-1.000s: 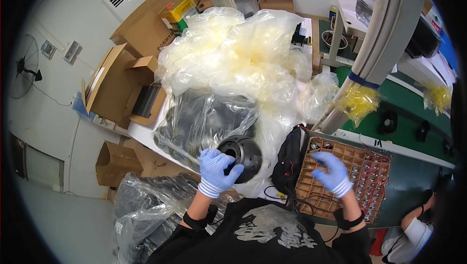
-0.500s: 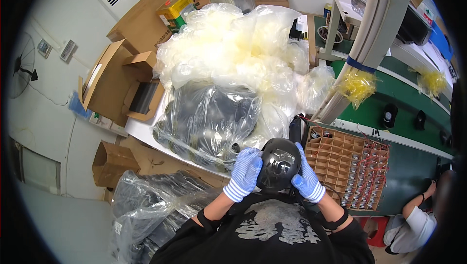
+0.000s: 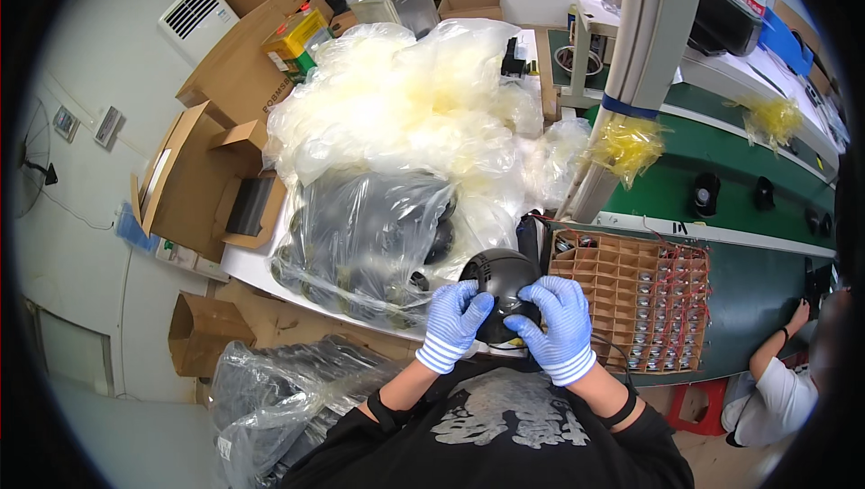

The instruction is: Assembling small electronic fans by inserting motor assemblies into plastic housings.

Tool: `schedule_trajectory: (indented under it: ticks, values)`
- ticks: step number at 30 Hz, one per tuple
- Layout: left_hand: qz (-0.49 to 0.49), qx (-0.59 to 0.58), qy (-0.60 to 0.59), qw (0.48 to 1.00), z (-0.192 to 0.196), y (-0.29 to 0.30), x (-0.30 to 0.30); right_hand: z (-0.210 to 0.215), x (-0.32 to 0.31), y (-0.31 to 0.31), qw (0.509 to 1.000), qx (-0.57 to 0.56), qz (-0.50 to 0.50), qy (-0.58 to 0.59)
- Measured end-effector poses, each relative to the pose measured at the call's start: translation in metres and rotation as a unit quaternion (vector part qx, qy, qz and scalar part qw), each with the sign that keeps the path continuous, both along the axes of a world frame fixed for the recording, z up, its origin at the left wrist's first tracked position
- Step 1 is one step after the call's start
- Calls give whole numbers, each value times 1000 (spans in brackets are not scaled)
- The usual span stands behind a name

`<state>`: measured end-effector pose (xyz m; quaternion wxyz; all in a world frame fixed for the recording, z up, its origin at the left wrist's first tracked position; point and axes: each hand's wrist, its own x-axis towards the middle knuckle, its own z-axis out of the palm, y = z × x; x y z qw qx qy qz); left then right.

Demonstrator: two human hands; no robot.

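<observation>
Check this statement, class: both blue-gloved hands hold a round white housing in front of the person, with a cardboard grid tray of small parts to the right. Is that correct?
Not quite. The head view shows the round housing is black, not white. The rest stands: the left hand and right hand, both in blue gloves, hold it in front of the person, and the cardboard grid tray of small parts lies to the right.

Blue-and-white striped gloves [image 3: 455, 322], a black domed part [image 3: 501, 277], a brown cardboard grid tray [image 3: 631, 295], a green belt [image 3: 721, 174].

We wear blue knitted gloves with white-striped cuffs on our left hand [image 3: 453, 321] and right hand [image 3: 557, 325], black bands at both wrists, and a black shirt [image 3: 505, 439] with a grey print on its chest.
</observation>
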<state>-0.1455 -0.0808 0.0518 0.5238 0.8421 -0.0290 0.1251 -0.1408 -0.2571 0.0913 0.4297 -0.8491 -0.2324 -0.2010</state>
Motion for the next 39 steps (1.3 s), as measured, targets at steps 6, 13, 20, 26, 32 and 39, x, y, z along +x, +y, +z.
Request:
schedule_trajectory:
  ticks: [6,13,20,26,32,39]
  values:
    - [-16,28,-13,999,-5,2,6,2,0,0,996,2,42,78]
    - [23,137,-75,987,-12,0,7,-16,5,-7,999,29,6,27]
    - [-33,-80,127,988,-13,6,9,-41,-6,1,999,33,-43,5]
    - [-58,-35,152,986,-11,3,13,-68,-17,3,990,112,-44,71]
    - [-85,86,93,988,-16,1,20,-75,-21,-3,965,174,-75,178]
    - [-92,162,127,974,-13,-24,27,-93,-21,-13,975,175,-97,99]
